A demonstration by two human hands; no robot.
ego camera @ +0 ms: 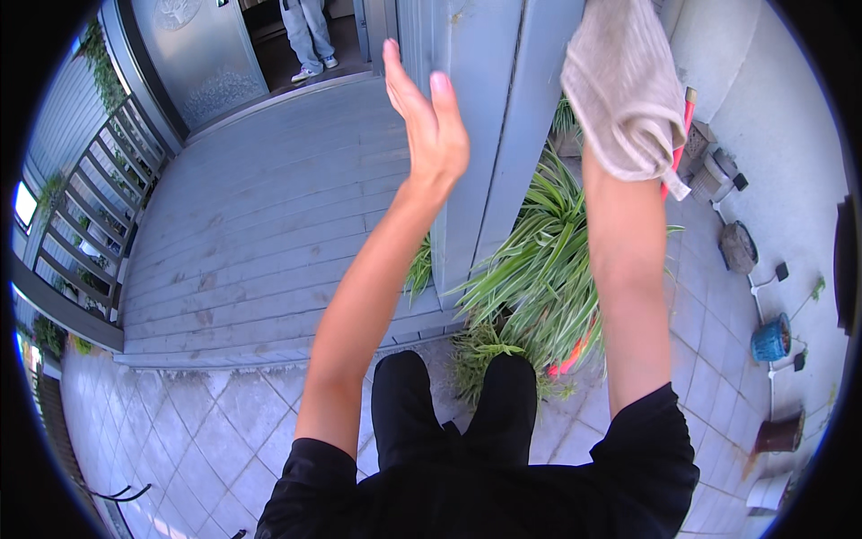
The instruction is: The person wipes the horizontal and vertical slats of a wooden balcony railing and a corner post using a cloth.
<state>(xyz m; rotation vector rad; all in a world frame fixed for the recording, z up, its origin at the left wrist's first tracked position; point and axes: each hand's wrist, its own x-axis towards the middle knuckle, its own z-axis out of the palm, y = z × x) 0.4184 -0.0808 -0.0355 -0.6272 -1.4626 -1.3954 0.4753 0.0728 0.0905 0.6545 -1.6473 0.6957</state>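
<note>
A blue-grey painted post (481,135) rises in front of me. My left hand (431,128) is raised by its left face, bare, with the thumb apart from the fingers. Whether it touches the post I cannot tell. On the post's right side a beige cloth (626,94) is held up by my right hand. The cloth drapes over that hand and hides its fingers, so only the right forearm (626,256) shows below it. The cloth's top runs out of the picture.
A spider plant (539,249) grows at the post's foot. A wooden porch deck (242,222) with a railing (94,209) lies left. Someone's legs (306,34) stand in the doorway. Along the right wall sit a blue pot (771,339) and a brown pot (780,431) on tiles.
</note>
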